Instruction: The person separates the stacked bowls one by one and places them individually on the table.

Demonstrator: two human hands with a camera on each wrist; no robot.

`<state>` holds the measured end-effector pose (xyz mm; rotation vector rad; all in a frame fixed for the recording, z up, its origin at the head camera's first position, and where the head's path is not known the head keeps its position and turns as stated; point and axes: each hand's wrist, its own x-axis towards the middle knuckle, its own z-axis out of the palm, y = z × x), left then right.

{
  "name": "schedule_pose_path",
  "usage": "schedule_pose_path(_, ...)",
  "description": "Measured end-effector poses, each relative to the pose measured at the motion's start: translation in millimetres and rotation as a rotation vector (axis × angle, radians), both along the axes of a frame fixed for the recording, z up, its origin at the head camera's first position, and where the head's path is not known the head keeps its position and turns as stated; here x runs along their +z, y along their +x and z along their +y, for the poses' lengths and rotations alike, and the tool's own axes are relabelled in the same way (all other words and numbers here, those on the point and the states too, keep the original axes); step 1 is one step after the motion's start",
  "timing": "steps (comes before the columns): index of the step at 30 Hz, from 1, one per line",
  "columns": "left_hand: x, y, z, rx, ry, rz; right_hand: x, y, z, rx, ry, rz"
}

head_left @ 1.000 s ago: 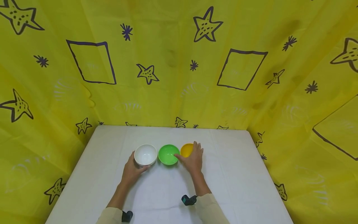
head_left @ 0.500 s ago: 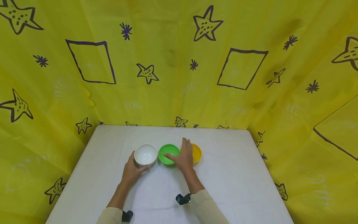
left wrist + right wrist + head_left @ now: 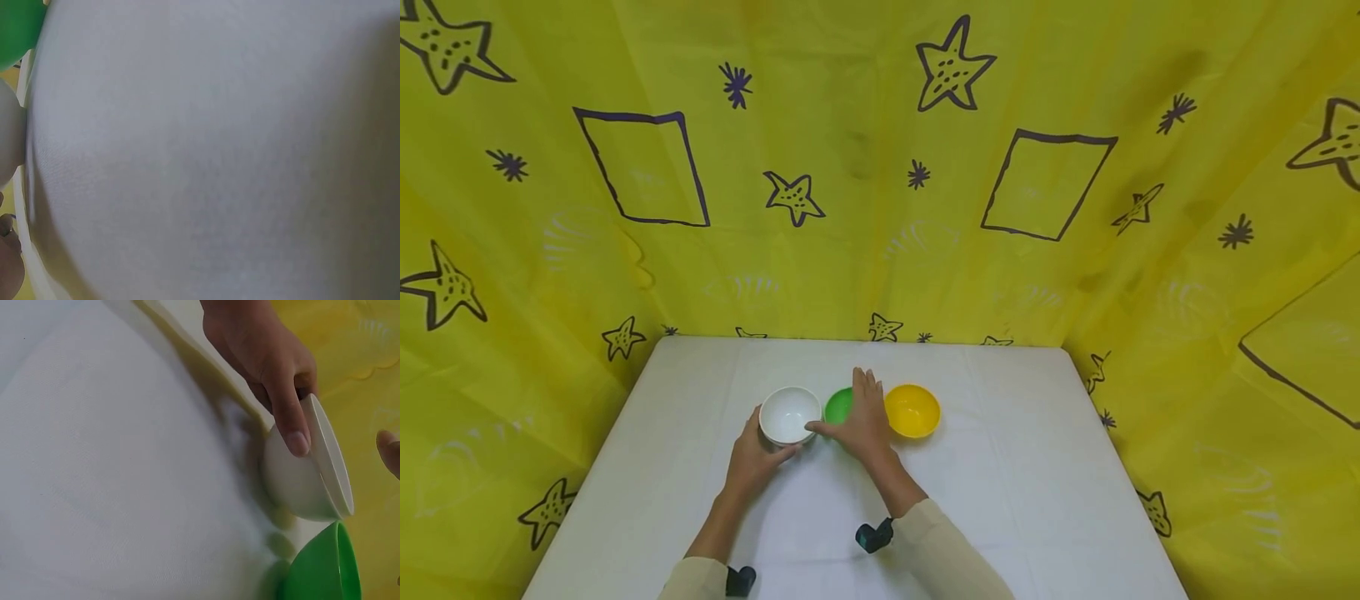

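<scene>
A white bowl [image 3: 786, 410], a green bowl [image 3: 837, 406] and a yellow bowl [image 3: 913, 411] stand upright in a row on the white-covered table. My left hand [image 3: 755, 459] holds the white bowl from its left, with the thumb on the near side of the wall. In the right wrist view the left hand [image 3: 265, 365] has its thumb pressed against the white bowl [image 3: 294, 478]. Over the green bowl hovers my right hand [image 3: 863, 425], fingers extended, thumb pointing to the white bowl's right rim and hiding part of the green bowl. Nothing is in its grasp.
A yellow curtain [image 3: 865, 250] printed with stars and shapes encloses the table [image 3: 1000, 467] at the back and sides. Small black cameras sit at both wrists, such as the right wrist camera [image 3: 874, 537].
My right hand has moved left, from the yellow bowl across to above the green bowl, uncovering the yellow one. The left hand stays on the white bowl, and the bowls have not moved.
</scene>
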<state>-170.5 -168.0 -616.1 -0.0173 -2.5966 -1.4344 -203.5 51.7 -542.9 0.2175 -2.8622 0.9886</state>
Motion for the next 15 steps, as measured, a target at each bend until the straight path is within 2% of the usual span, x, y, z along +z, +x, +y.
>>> schedule_pose_path(10,-0.5,-0.8,-1,-0.002,-0.007,-0.006,-0.3,-1.8,-17,0.035,0.07,-0.003)
schedule_pose_path(15,2.4,-0.4,-2,-0.004,-0.003,-0.035,-3.0,-3.6,-25,0.051,0.109,0.001)
